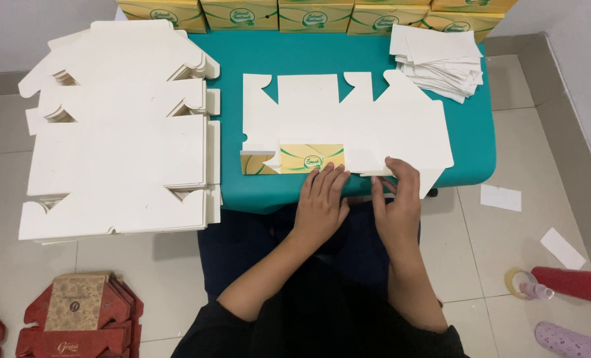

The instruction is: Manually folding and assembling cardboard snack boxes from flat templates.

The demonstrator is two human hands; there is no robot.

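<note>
A flat die-cut carton blank (348,126) lies white side up across the teal table (474,142), its lower flap folded over along the near edge to show a yellow printed face. Left hand (322,202) presses that fold, fingers flat and together. Right hand (396,199) pinches the adjoining white flap. A stack of blanks (120,132) overhangs the left edge.
</note>
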